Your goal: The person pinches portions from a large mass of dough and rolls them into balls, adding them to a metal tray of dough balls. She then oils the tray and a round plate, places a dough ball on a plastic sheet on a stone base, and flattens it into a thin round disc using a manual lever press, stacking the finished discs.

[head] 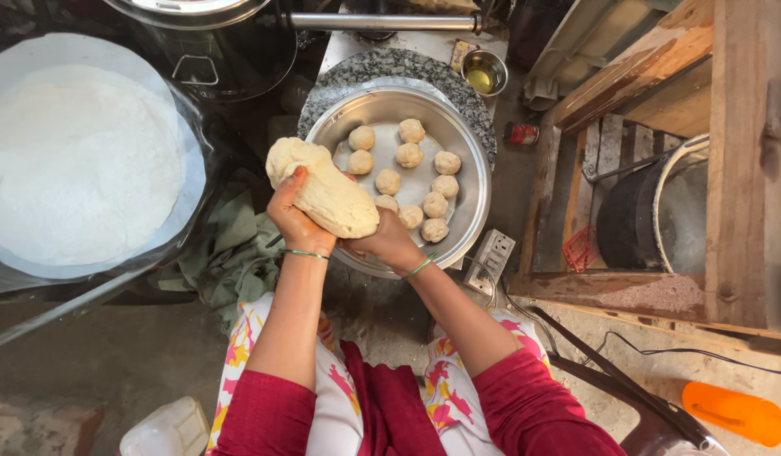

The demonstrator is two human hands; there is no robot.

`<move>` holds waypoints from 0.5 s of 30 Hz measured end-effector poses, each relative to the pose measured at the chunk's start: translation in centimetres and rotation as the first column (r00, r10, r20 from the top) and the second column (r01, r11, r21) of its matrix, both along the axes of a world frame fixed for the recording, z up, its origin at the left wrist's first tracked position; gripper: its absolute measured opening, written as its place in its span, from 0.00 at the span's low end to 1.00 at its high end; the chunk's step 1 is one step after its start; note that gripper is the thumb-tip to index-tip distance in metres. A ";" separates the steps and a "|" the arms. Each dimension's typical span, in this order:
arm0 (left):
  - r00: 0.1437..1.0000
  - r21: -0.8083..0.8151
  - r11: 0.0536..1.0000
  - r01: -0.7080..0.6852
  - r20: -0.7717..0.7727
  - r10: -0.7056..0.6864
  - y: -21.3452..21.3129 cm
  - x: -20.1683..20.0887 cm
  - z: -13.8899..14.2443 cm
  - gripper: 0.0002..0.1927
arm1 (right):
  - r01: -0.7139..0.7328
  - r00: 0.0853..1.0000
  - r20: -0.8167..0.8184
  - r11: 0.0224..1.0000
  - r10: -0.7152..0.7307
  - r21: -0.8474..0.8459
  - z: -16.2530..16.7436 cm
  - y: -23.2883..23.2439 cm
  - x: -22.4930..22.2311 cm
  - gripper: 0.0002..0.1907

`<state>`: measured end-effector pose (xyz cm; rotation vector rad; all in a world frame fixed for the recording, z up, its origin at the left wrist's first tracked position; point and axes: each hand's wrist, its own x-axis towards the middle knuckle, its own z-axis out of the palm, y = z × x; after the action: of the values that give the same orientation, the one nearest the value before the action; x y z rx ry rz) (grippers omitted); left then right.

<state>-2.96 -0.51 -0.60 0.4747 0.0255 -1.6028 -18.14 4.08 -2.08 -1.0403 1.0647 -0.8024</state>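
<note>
Left hand [296, 221] and right hand [389, 242] both clamped on big pale dough lump [323, 190], lifted for support; small dough balls [410, 181] at 2 o'clock in round steel tray [471, 211].

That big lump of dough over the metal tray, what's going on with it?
A person holds the big lump of dough in both hands above a round metal tray. The left hand grips it from below; the right hand pinches its lower end. Eleven small dough balls already sit in the tray. To the left, a large white flatbread stack lies in clear plastic.
</note>
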 end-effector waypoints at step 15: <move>1.000 -0.016 1.000 0.000 -0.009 -0.001 -0.3 2.9 0.1 0.22 | -0.403 0.773 -0.579 0.905 0.259 -0.134 2.6 0.9 -0.7 0.16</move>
<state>-0.01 -0.82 -0.51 0.4551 0.0191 -1.6046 -18.88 4.97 0.51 -1.6978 1.2221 -0.3438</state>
